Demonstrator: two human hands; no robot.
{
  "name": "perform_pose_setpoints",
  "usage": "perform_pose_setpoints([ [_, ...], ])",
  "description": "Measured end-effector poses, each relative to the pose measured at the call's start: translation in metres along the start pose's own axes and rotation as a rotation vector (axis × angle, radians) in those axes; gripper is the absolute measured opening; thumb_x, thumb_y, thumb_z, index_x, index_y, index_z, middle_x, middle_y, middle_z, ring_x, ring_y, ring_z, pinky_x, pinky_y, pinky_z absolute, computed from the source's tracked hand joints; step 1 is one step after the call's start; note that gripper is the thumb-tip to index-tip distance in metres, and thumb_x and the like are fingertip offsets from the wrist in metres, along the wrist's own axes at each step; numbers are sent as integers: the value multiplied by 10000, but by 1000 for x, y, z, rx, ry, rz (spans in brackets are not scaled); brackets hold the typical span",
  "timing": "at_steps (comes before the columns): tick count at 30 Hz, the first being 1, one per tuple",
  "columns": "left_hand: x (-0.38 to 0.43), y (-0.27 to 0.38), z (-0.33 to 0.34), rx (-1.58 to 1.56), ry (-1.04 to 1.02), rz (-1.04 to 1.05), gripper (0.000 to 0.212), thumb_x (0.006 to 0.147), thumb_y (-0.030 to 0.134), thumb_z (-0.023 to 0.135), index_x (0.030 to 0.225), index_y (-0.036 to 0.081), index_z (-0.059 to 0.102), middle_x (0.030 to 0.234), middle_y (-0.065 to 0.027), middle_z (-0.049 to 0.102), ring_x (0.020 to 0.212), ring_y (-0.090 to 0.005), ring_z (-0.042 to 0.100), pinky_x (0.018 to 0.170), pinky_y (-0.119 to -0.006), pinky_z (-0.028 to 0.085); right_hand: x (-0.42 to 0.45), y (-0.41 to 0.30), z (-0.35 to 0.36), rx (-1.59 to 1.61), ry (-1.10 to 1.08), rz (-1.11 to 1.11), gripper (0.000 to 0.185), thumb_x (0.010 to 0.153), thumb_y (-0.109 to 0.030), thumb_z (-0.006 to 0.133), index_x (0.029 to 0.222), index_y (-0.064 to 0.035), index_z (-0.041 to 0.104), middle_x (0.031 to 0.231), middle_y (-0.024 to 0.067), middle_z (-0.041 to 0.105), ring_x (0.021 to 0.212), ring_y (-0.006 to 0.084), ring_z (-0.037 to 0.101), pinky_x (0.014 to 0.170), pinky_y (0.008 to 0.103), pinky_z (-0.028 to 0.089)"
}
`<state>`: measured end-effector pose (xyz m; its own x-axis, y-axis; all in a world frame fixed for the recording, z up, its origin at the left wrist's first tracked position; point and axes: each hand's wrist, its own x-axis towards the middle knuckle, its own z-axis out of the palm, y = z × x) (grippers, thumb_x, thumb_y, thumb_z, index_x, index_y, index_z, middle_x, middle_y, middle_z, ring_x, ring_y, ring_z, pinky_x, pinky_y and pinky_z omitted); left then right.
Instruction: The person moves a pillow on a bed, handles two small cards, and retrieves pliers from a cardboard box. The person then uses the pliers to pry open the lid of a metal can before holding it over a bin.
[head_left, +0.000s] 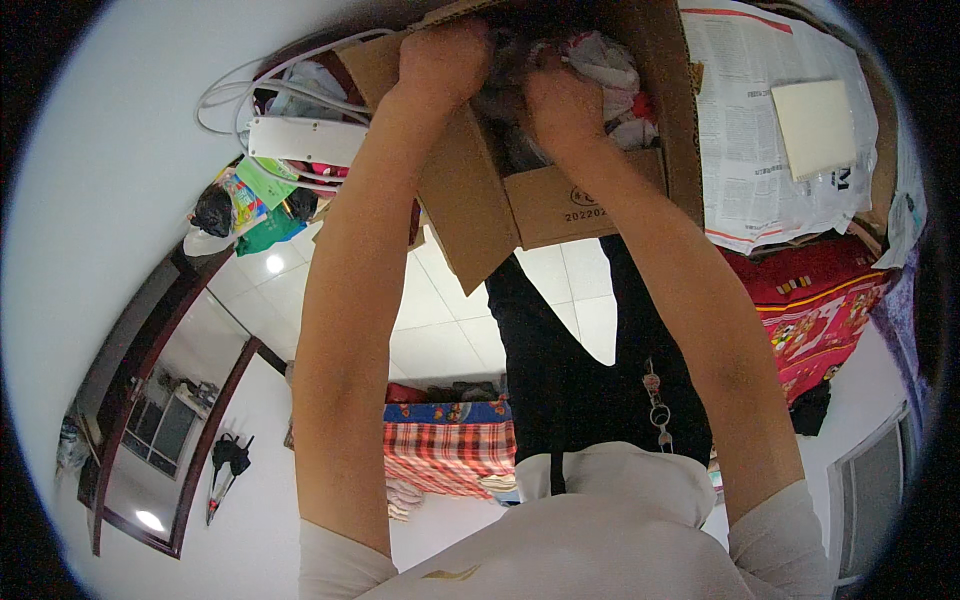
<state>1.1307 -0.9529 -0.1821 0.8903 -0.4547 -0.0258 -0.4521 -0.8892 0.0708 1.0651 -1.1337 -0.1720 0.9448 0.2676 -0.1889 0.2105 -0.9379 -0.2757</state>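
An open cardboard box (585, 201) stands before me at the top of the view, with two of its flaps folded outward toward me. My left hand (446, 60) is at the box's left edge, by a raised flap; its fingers are hidden. My right hand (562, 105) reaches inside, its fingertips in shadow among plastic bags. Beside it lies a whitish plastic bag (604, 71) with red parts. Whether either hand grips anything is not visible.
Left of the box are a white power strip (304, 140) with looped cable, a green packet (266, 180) and black bags. To the right, newspaper (739, 135) bears a cream square pad (814, 129), above a red patterned cloth (821, 322). Pale floor tiles (442, 341) show below.
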Motion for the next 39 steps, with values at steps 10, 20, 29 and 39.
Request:
perform_pose_setpoints([
  [10,-9,-2,12,-24,70,-4,275,864,137,547,1041,-8,700,1057,-227,705,1016,-376,680,845,-469,571,-15,23,-29,219,-255,438,324,933,-305,634,929,4,734,871,233,704,761,366,702,715,475,553],
  [20,0,-1,2,-56,-80,-46,260,874,130,531,1028,3,697,1044,-232,707,980,-380,687,838,-484,560,11,-22,-12,214,-108,-225,189,849,-59,678,1022,11,712,927,238,708,835,350,718,756,445,585],
  [29,2,0,5,-122,62,-56,246,892,124,522,1004,-8,697,1007,-234,708,922,-396,693,802,-482,569,-1,-3,-46,-241,-341,-14,149,875,-95,660,984,-6,707,931,193,722,861,334,724,715,438,591],
  [39,-2,-5,-10,-85,-159,16,249,892,147,559,1038,-14,680,998,-244,700,923,-391,688,781,-492,565,49,-28,28,-103,-165,-119,216,918,-135,607,1080,-35,708,1091,221,703,1011,358,695,790,489,574],
])
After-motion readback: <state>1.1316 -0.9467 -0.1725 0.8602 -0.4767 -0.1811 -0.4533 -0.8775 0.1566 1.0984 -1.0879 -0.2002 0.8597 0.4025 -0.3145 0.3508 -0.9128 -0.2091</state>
